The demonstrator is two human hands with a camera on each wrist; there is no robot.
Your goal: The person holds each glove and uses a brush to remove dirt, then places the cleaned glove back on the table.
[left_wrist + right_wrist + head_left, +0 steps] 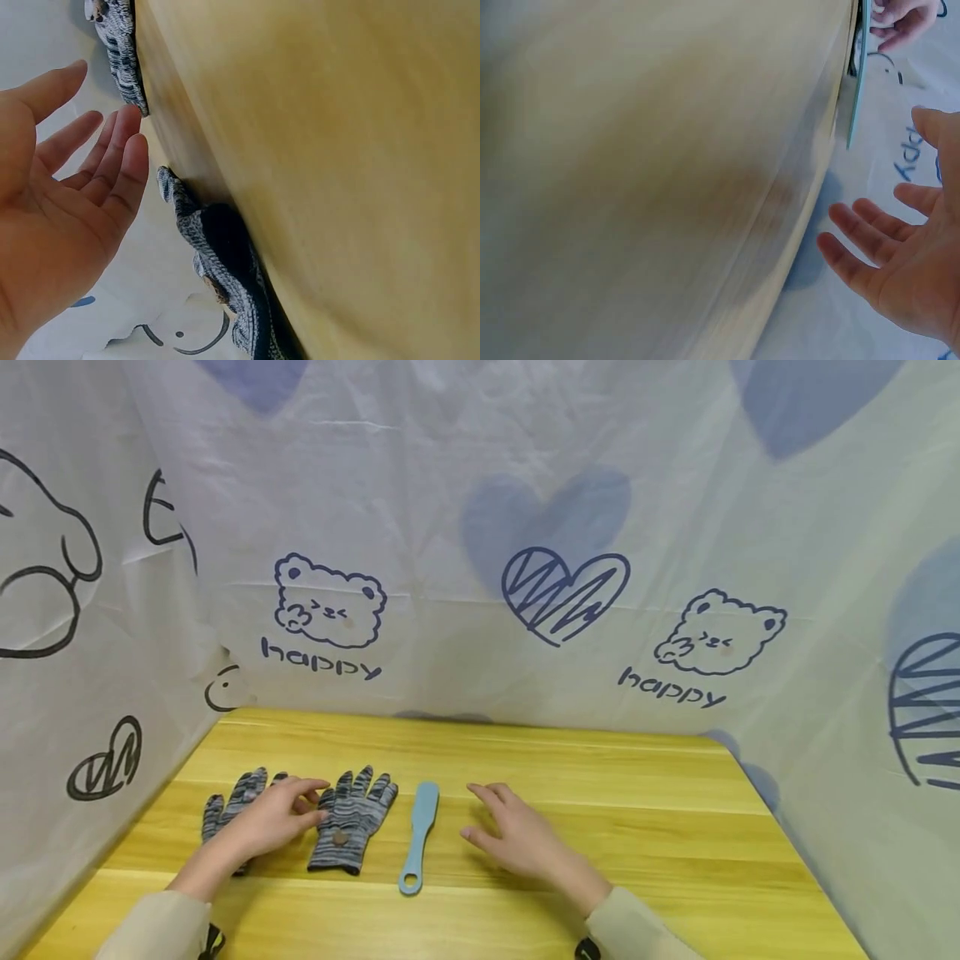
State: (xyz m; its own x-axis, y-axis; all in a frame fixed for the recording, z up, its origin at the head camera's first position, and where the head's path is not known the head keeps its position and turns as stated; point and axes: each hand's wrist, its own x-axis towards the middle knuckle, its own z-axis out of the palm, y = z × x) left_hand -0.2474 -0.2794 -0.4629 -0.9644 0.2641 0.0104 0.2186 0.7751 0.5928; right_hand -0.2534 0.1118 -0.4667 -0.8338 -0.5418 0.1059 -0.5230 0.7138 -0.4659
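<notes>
Two grey-and-black knitted gloves lie on the table in the head view. My left hand [277,817] hovers over the left glove [213,817], hiding much of it, its fingertips near the right glove [348,818]. A small brown round spot or piece [340,838] shows on the right glove. Beside it lies a light-blue flat tool [422,827] with a broad blade and a ringed handle end. My right hand [517,835] is held to the right of that tool, apart from it. Both hands have loosely bent, spread fingers and hold nothing, as the left wrist and right wrist views also show.
The yellow wood-grain table [637,827] extends to both sides. A pale cloth [442,527] printed with hearts, bears and "happy" hangs behind it and along both sides.
</notes>
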